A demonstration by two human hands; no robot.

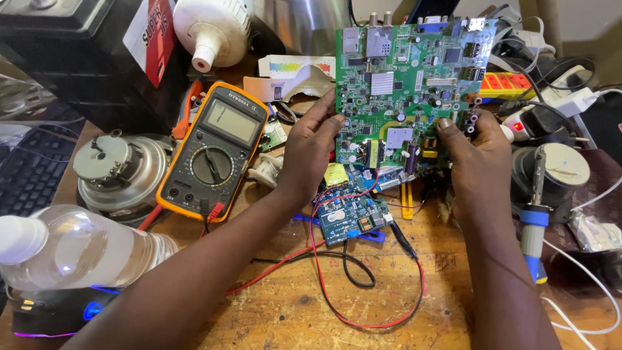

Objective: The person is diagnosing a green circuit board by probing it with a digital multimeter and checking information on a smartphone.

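Green fibreglass dominates the view: a large green printed circuit board point(407, 84) crowded with chips, connectors and a silver heat sink is held tilted up above the bench, its lower edge hiding part of what lies behind it. The left hand point(310, 152) grips the board's left edge, fingers curled round it with the thumb on the face; the fingertips behind the board cannot be seen. The right hand point(476, 159) pinches the lower right edge, thumb on top near the sockets, the other fingers hidden behind.

Just below the board lies a smaller blue circuit board point(346, 214), partly covered by it, with red and black test leads point(363, 285) looping across the worn wooden bench top point(291, 311). How many small boards are stacked there is hard to tell. A yellow-cased digital multimeter point(214, 152) leans left of the left hand; beside it sits a round grey metal motor point(120, 172). A clear plastic bottle point(78, 246) is cut off at the lower left, blurred by closeness. A blue-handled soldering iron point(535, 214) stands right of the right hand, near a red and yellow power strip point(512, 84) tangled in white cables. A black keyboard point(29, 172) is cropped at the left edge.
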